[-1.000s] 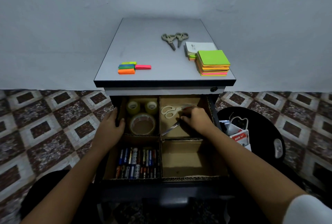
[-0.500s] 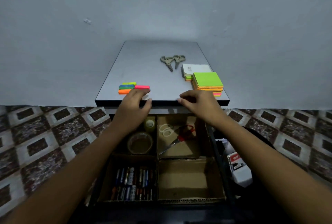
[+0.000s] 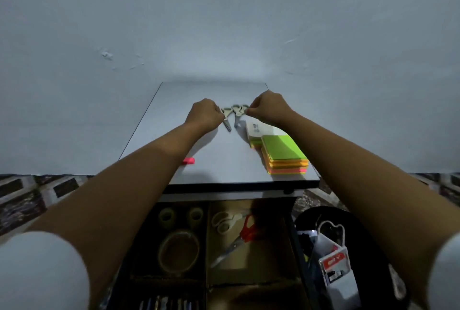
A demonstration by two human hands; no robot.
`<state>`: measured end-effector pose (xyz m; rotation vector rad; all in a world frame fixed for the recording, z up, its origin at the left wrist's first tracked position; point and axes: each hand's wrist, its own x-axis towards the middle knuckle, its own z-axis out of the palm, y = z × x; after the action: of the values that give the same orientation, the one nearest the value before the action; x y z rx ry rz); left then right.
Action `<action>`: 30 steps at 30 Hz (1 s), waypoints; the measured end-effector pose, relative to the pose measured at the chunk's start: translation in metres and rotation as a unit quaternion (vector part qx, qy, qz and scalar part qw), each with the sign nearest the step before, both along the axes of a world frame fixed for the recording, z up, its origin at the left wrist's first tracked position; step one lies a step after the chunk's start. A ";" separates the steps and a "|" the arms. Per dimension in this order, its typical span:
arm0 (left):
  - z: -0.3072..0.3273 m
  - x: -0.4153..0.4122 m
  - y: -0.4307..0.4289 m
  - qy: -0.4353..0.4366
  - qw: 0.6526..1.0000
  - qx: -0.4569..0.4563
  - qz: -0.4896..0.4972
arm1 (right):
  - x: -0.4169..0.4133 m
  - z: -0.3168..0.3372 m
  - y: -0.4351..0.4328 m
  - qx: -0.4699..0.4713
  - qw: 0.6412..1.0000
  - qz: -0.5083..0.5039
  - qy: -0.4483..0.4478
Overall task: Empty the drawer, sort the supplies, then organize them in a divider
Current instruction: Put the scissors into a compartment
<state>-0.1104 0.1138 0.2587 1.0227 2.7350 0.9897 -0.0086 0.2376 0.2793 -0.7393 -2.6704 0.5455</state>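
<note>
Nearest the camera, the cardboard divider (image 3: 206, 260) sits in the open drawer and is partly filled. Batteries (image 3: 161, 304) line its near-left compartment and tape rolls (image 3: 179, 251) lie in the far-left one. The far-right compartment holds white-handled scissors (image 3: 222, 222) and red-handled scissors (image 3: 249, 230).

Above it, the bench (image 3: 224, 160) carries a stack of sticky notes (image 3: 283, 158) on the right. A pink flag (image 3: 188, 160) shows beside the left forearm.

At the far end of the bench, both arms reach the two grey pairs lying side by side. The left hand (image 3: 205, 115) has a tight grip, fingers curled at the handle of the left grey scissors (image 3: 227, 123). The right hand (image 3: 267, 109) appears to pinch a handle loop of the right grey scissors (image 3: 238, 110), though the fingertips are small and blurred here. Both pairs look to rest on the surface, not yet lifted.

The step in hand looks like the organizing one, gathering the remaining scissors. The next move probably calls for lifting both pairs and carrying them down to the far-right compartment (blades kept closed, points away from the wrists). They would lie alongside the two pairs already there.
</note>
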 end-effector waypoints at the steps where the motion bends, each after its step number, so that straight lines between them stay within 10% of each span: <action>1: -0.003 -0.007 0.007 -0.009 1.000 -0.014 0.007 | -0.010 -0.004 0.007 0.002 1.000 -0.007 -0.016; 15: -0.025 -0.058 0.074 -0.078 0.992 -0.089 0.039 | -0.104 -0.041 0.042 -0.012 0.986 -0.080 -0.143; 30: 0.001 -0.063 0.049 -0.377 0.923 0.020 0.074 | -0.094 -0.018 0.038 -0.263 0.958 -0.091 0.066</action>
<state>-0.1730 0.1624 0.2594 0.3130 2.1588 1.1542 -0.1031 0.2757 0.2614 -1.0311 -2.3129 1.2285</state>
